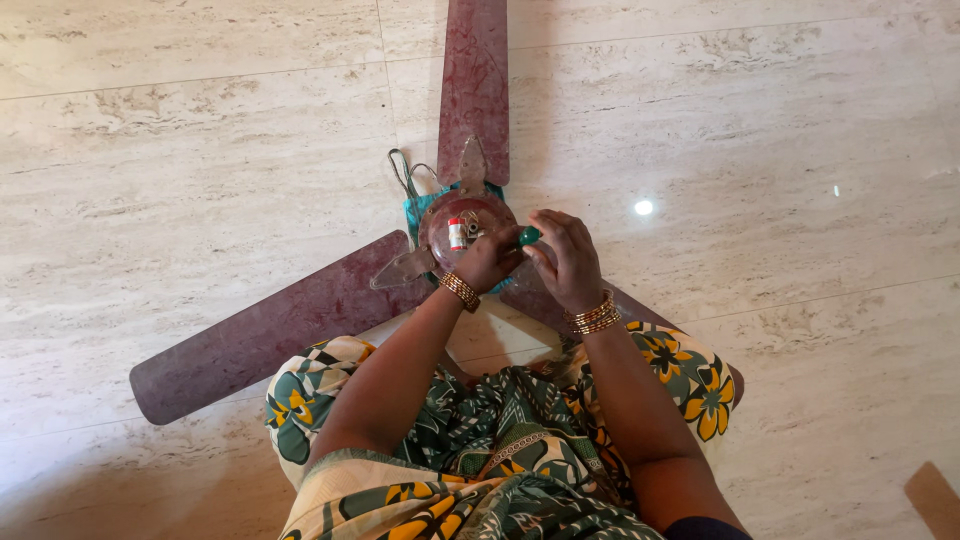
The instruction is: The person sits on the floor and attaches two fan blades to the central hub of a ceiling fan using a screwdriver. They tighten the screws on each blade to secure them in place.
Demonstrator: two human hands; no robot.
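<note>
Your right hand [570, 262] grips a green-handled screwdriver [528, 236] | left hand [488, 260] steadies ceiling fan motor [462, 222] | blades [270, 335] still attached on floor [200, 150]

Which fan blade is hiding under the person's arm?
The blade on the picture's right, running under the right hand and knee, mostly covered. The top blade and the lower-left blade lie fully in view on the floor.
</note>
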